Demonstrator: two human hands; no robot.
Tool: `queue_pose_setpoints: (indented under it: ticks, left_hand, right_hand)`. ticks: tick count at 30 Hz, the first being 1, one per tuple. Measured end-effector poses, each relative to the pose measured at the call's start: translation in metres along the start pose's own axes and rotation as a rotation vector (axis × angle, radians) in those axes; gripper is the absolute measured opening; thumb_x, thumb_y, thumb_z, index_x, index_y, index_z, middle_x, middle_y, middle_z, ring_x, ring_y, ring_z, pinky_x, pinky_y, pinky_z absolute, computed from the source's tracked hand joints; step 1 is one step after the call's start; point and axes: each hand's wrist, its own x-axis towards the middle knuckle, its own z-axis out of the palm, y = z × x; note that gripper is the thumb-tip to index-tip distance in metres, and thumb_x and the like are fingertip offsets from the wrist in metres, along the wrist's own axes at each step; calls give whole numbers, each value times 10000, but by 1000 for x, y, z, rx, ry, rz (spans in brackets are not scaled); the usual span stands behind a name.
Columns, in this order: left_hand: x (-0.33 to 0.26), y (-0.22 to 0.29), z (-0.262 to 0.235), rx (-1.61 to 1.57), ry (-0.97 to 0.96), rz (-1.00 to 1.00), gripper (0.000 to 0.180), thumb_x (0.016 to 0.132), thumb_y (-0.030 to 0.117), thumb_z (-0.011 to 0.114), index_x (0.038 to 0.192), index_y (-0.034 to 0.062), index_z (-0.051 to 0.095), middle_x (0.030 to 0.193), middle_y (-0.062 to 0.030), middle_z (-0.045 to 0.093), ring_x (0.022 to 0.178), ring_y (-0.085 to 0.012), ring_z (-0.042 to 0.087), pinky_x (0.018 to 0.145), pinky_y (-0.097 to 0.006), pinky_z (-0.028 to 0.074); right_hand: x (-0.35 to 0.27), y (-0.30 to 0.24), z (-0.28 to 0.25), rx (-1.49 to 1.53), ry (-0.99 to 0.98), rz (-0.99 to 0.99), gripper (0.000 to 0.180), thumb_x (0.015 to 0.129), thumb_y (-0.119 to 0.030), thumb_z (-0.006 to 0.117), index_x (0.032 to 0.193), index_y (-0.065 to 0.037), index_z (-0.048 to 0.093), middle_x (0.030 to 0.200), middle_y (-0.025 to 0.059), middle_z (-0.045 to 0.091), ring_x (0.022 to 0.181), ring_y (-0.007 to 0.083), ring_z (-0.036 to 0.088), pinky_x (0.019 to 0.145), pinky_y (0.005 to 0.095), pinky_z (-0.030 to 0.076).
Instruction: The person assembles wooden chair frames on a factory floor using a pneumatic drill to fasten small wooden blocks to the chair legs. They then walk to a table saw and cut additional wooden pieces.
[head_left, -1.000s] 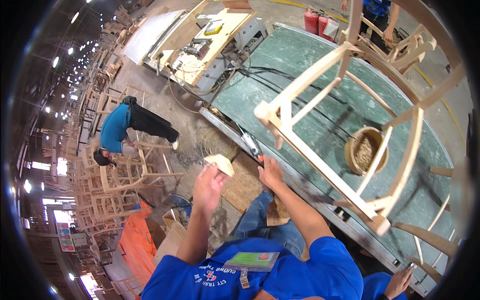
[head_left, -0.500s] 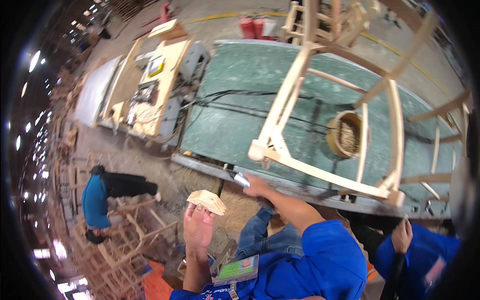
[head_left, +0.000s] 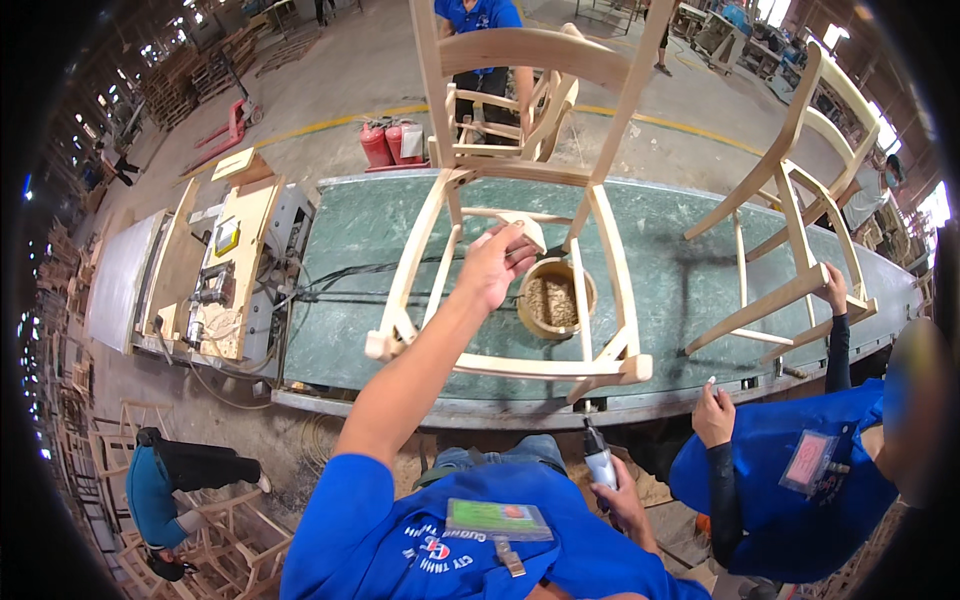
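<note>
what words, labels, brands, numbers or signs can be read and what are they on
Wearer's blue shirt: chest emblem with white lettering; partly legible, wording withheld.
Green ID badge: print too small to read.
Co-worker's red-and-white ID badge: too small to read.
Red fire extinguishers: any print too small.

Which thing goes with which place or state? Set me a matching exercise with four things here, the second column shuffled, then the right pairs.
Column one:
1. Small cut wood
2. Power tool
3. Bucket
4. Fire extinguishers

Column two:
A. Red, beyond the green table
B. In the right hand
C. Holding many small tan pieces
D. In the left hand

Pairs: 1-D, 2-B, 3-C, 4-A
</note>
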Motion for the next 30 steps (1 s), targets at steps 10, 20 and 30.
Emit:
queue_pose_setpoints:
  ticks: [10,20,30]
  left_hand:
    - [182,-96,49,116,127,-32,251,951,260,748,1088,96,616,941,-30,688,841,-165,687,776,-333,559]
    - [215,-101,65,93,126,-11,293,991,227,703,1176,23,602,1039,-84,705,922,-194,689,887,-372,562]
    - [228,-100,55,184,172,43,300,992,207,701,1146,-39,624,939,-69,694,796,-157,686,744,-309,586]
  right_hand:
    - [37,-73,-87,306,356,-389,842,769,-98,794,1505,-47,390,1096,87,606,750,153,627,576,311,552]
    - [154,-150,-104,-118,465,-667,827,787,28,702,1535,-17,351,1176,106,629,964,147,623,819,296,520]
    - [256,-237,-33,-321,457,-860,752,799,15,713,1489,-9,413,1268,123,611,1132,186,602,1000,330,468]
